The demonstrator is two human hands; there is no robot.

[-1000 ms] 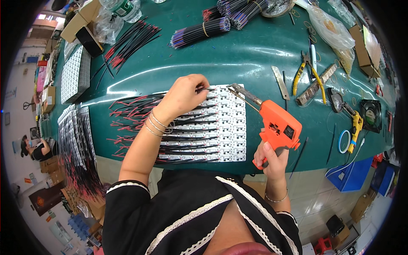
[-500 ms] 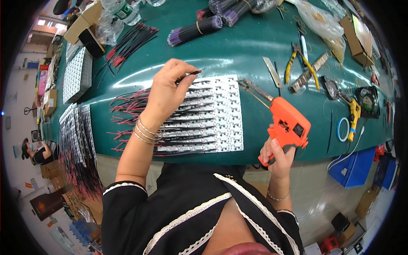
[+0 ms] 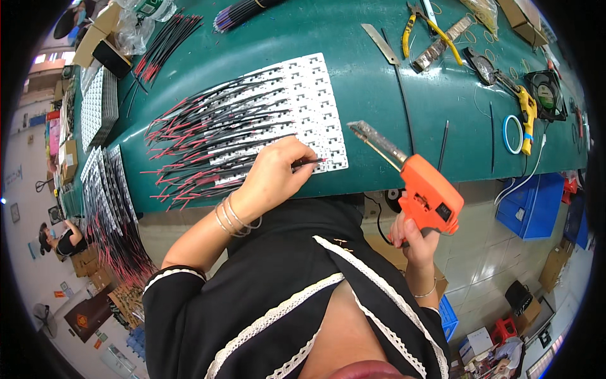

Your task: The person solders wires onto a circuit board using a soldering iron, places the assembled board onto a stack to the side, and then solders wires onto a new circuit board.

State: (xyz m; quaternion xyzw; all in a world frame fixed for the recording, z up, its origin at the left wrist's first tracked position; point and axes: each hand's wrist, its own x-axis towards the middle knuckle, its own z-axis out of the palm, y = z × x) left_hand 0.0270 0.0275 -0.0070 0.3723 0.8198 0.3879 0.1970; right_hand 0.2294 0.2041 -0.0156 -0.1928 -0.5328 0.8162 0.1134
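So the left hand has a narrow grip, thumb and fingers pinching a thin dark wire with a reddish tip, over the near end of a white panel. Can't tell if that tip actually touches the panel. Right hand is wrapped round the handle of an orange soldering gun, whose metal tip points far-left, just beside the panel's right edge. Panel's lying flat on the green worktop, with rows of black, red-ended wires hanging off its left side. Yellow-handled pliers sit far right, and a stack of white panels is over left.
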